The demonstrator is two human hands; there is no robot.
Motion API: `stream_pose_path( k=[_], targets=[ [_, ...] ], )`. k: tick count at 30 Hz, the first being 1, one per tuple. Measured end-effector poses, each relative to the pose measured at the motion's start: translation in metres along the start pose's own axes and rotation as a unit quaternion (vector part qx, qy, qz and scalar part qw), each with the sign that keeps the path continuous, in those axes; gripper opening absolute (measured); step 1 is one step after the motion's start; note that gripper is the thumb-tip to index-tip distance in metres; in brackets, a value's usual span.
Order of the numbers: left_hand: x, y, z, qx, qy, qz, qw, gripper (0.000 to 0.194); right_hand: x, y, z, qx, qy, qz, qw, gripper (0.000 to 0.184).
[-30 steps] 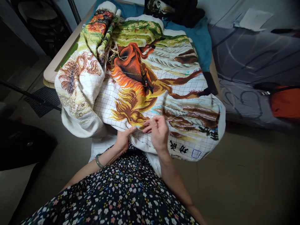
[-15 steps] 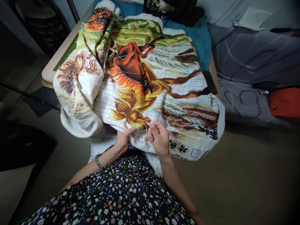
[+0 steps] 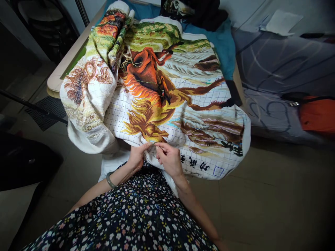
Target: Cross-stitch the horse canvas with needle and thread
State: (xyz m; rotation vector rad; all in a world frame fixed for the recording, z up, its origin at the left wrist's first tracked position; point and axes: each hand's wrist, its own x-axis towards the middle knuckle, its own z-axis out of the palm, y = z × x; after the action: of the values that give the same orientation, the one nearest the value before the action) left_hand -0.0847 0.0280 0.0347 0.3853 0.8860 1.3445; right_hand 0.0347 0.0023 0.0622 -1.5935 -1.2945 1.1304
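A large cross-stitch cloth (image 3: 209, 146), printed with a grid and stitched with a yellow, orange and brown horse, spreads over the table and down its near edge. My left hand (image 3: 136, 156) is closed on this near edge, thumb on top and fingers hidden beneath the fabric. Just to its right, my right hand (image 3: 169, 157) pinches what looks like a sewing needle, very fine and barely visible, against the cloth by the horse's head (image 3: 154, 132). The two hands are close together.
A rolled, bulky part of the cloth (image 3: 89, 101) lies at the left. Loose threads (image 3: 129, 62) rest on the stitched horse. Under the cloth is a pale-edged table (image 3: 56, 78) with a teal cover (image 3: 225, 52). Dark bags (image 3: 206, 15) sit at the back; an orange bag (image 3: 318, 113) is at right.
My right hand has moved left and down to the cloth beside my left thumb. The pale thread that hung by it earlier no longer shows clearly. My left hand has stayed in place.
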Motion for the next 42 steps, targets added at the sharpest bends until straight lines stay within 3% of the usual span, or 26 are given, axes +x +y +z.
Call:
stream_pose_path(
  k=[5, 13, 20, 29, 42],
  targets=[
    [0.000, 0.000, 0.000, -0.002, 0.000, 0.003, 1.000, 0.072, 0.001, -0.002, -0.001, -0.005, -0.001, -0.005, 1.000, 0.032],
    [0.000, 0.000, 0.001, -0.007, 0.015, -0.004, 1.000, 0.076, 0.002, -0.005, 0.007, -0.057, 0.046, -0.002, 0.997, 0.025],
    [0.001, -0.001, 0.002, 0.000, 0.016, -0.012, 1.000, 0.068, 0.003, -0.004, 0.016, 0.059, 0.017, 0.062, 0.996, 0.020],
    [0.007, -0.004, 0.003, 0.013, 0.031, 0.007, 0.999, 0.066, 0.004, 0.003, 0.021, 0.122, 0.050, 0.073, 0.989, 0.020],
    [0.008, -0.002, 0.008, 0.014, 0.046, 0.009, 0.999, 0.063, -0.001, 0.017, 0.031, 0.033, 0.121, -0.016, 0.992, 0.018]
  ],
)
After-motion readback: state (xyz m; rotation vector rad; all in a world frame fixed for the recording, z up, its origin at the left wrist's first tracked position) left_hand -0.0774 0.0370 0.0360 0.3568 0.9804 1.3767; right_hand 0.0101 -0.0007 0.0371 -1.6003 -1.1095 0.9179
